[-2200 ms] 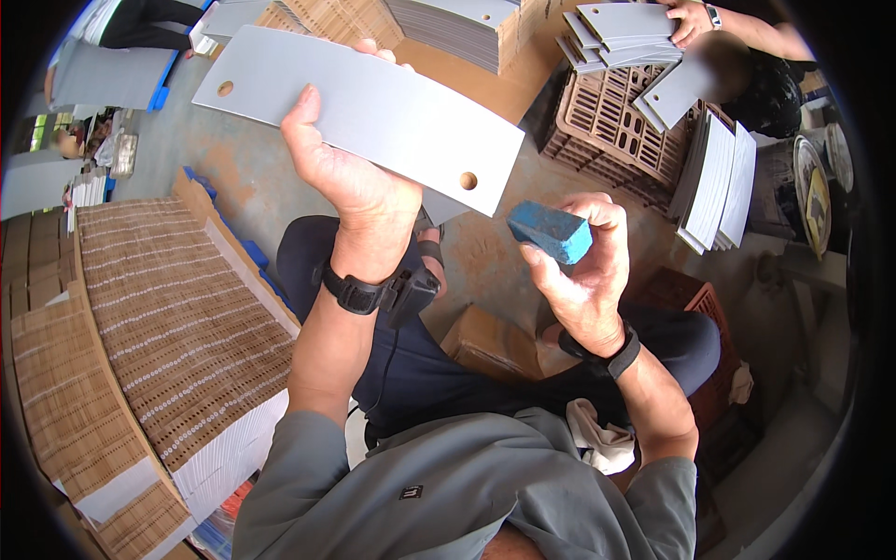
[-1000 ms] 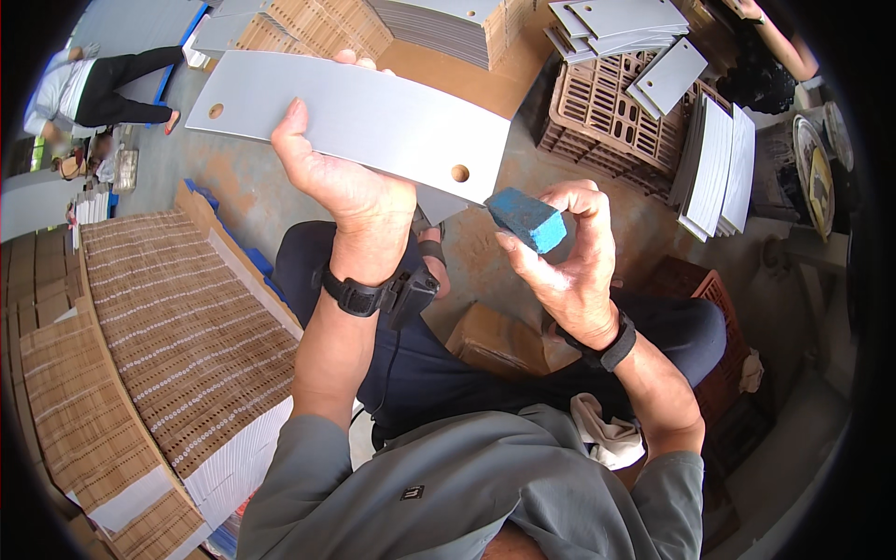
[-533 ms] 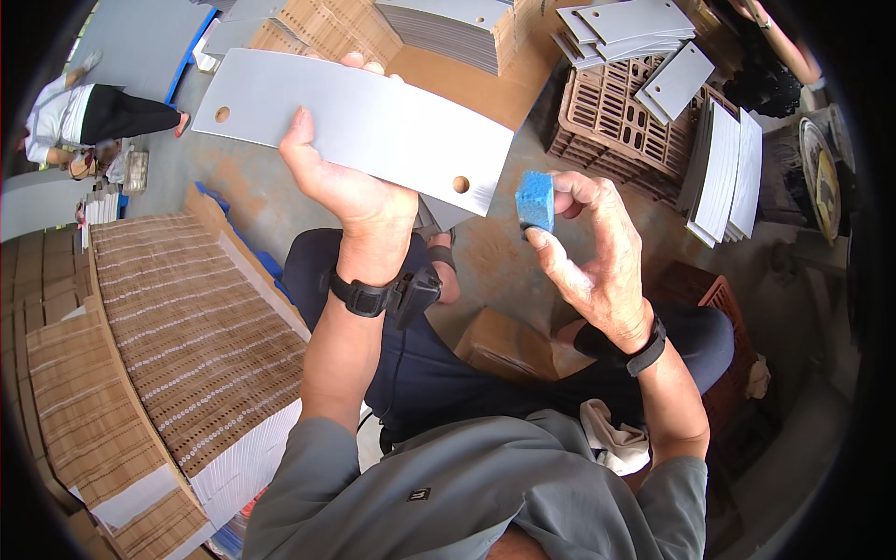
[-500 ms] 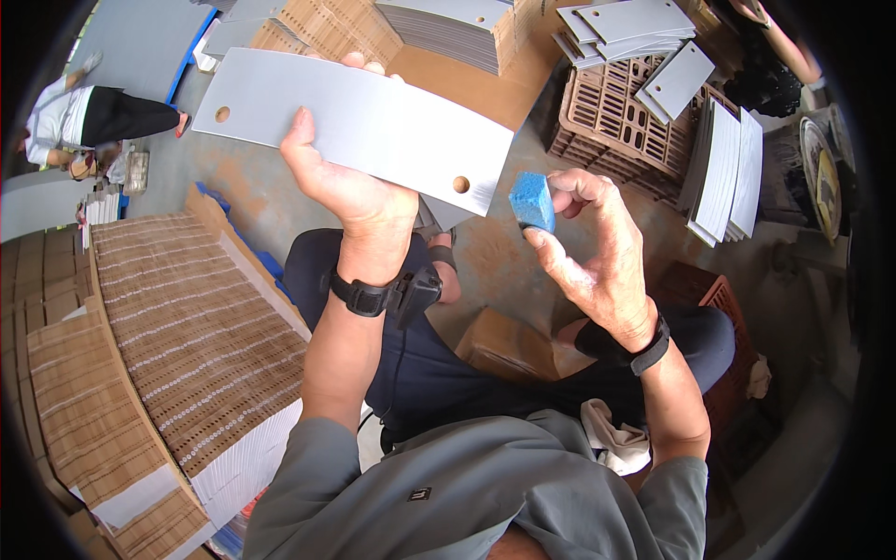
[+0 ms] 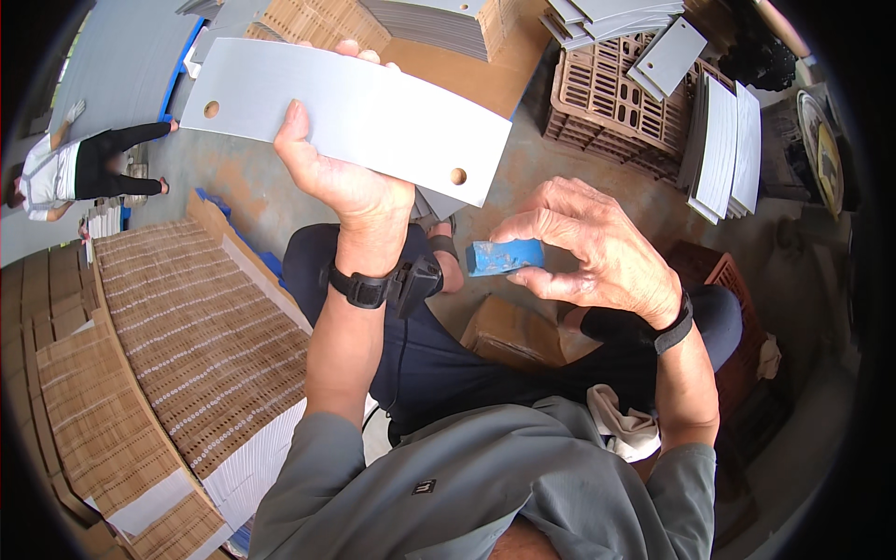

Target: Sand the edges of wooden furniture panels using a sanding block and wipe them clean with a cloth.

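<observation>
A pale grey rectangular panel (image 5: 373, 107) with a round hole near each end is held up in my left hand (image 5: 350, 191). The thumb lies across its front face and the other fingertips show over its far edge. To the right, my right hand (image 5: 597, 252) pinches a small blue block (image 5: 504, 257) between thumb and fingers. One side of the block looks worn and smudged. The block is below the panel's right end, apart from it.
A brown plastic crate (image 5: 611, 103) at the far right bears more grey panels (image 5: 667, 58); others lean upright (image 5: 719, 149) against it. At left stands a large carton of stacked pieces (image 5: 196, 327). A taped box (image 5: 513, 331) sits between my legs. Another person (image 5: 70, 168) is at far left.
My right hand has moved down and turned, so the blue block now lies sideways showing its worn side. The panel has shifted slightly left and up. The person at far left has changed stance.
</observation>
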`<state>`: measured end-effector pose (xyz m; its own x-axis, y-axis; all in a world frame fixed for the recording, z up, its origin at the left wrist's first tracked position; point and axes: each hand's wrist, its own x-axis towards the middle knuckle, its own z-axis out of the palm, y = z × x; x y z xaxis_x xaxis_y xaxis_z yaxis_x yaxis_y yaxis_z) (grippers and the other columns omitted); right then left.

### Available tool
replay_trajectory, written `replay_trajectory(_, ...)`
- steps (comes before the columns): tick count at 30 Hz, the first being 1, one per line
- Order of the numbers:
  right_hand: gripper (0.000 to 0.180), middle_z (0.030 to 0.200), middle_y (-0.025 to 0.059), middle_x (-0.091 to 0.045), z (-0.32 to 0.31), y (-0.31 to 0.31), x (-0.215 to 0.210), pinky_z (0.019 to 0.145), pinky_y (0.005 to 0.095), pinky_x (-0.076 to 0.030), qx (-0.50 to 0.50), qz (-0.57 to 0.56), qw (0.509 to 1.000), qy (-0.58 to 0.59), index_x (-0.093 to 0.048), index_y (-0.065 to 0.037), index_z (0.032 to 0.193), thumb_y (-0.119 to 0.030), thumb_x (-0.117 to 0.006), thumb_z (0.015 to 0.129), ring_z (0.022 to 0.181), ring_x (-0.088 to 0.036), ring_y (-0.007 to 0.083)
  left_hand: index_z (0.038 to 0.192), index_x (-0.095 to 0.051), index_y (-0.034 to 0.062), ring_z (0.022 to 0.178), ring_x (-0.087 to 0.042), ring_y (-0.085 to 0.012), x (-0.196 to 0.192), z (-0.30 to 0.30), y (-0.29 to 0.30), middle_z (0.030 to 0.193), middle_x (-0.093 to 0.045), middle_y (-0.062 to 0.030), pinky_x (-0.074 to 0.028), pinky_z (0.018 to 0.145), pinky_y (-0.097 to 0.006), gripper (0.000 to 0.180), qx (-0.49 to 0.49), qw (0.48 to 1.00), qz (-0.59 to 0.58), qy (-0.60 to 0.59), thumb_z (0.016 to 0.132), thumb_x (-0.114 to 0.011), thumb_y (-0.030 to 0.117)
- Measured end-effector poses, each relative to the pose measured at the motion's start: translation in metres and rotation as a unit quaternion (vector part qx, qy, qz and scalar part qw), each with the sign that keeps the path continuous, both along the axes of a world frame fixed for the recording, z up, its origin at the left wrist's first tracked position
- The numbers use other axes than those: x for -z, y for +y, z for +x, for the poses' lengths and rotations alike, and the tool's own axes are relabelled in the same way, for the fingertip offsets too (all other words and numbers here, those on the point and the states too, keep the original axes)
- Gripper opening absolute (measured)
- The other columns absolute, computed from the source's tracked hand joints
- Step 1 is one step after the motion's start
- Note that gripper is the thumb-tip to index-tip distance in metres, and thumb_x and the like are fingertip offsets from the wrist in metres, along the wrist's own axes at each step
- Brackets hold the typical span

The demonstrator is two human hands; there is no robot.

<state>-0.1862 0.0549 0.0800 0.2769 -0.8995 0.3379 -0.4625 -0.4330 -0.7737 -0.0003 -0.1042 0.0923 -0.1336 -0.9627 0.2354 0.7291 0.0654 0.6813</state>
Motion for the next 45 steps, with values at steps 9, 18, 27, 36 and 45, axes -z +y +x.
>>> replay_trajectory(9,0.035,0.100,0.0069,-0.066,-0.027,0.000,-0.006,0.087,0.0343,-0.052,0.215,0.001,0.968,-0.131,-0.063,-0.002,0.111,-0.012,-0.079,0.082,0.092,-0.063,0.0183,0.139,-0.048,0.0073,0.114,-0.057,-0.0301,-0.001,0.000,0.004,0.125,-0.057,-0.0163,-0.046,0.101,-0.048,0.059,0.077,0.997,-0.001,0.006,0.091,-0.051,0.042)
replay_trajectory(18,0.047,0.097,0.0090,-0.057,-0.018,-0.006,-0.006,0.080,0.0407,-0.045,0.282,-0.158,0.941,0.106,-0.060,-0.007,0.109,-0.004,-0.082,0.067,0.089,-0.055,0.0287,0.147,-0.042,0.0053,0.113,-0.057,-0.0296,-0.002,-0.018,0.021,0.126,-0.056,-0.0185,-0.049,0.100,-0.047,0.069,0.075,0.996,0.027,-0.037,0.091,-0.053,0.044)
replay_trajectory(27,0.049,0.106,0.0101,-0.059,-0.014,-0.011,0.007,0.086,0.0422,-0.044,0.344,-0.122,0.927,0.086,-0.059,-0.006,0.112,-0.007,-0.084,0.071,0.095,-0.055,0.0298,0.148,-0.040,0.0049,0.112,-0.058,-0.0289,-0.006,-0.030,0.037,0.125,-0.057,-0.0188,-0.050,0.099,-0.047,0.068,0.073,0.993,0.044,-0.078,0.091,-0.051,0.042)
replay_trajectory(36,0.049,0.110,0.0096,-0.059,-0.007,-0.012,0.004,0.096,0.0459,-0.043,0.338,-0.124,0.922,0.143,-0.059,-0.008,0.112,-0.010,-0.085,0.071,0.112,-0.056,0.0319,0.148,-0.040,0.0054,0.113,-0.057,-0.0290,-0.001,-0.039,0.043,0.126,-0.058,-0.0189,-0.046,0.103,-0.046,0.067,0.065,0.994,0.039,-0.079,0.093,-0.050,0.041)
replay_trajectory(45,0.049,0.109,0.0104,-0.058,-0.003,-0.012,0.007,0.098,0.0499,-0.042,0.342,-0.124,0.914,0.180,-0.059,-0.007,0.113,-0.013,-0.085,0.072,0.114,-0.055,0.0319,0.148,-0.040,0.0054,0.115,-0.058,-0.0291,0.001,-0.040,0.049,0.127,-0.059,-0.0192,-0.046,0.105,-0.047,0.066,0.050,0.993,0.050,-0.091,0.093,-0.048,0.040)
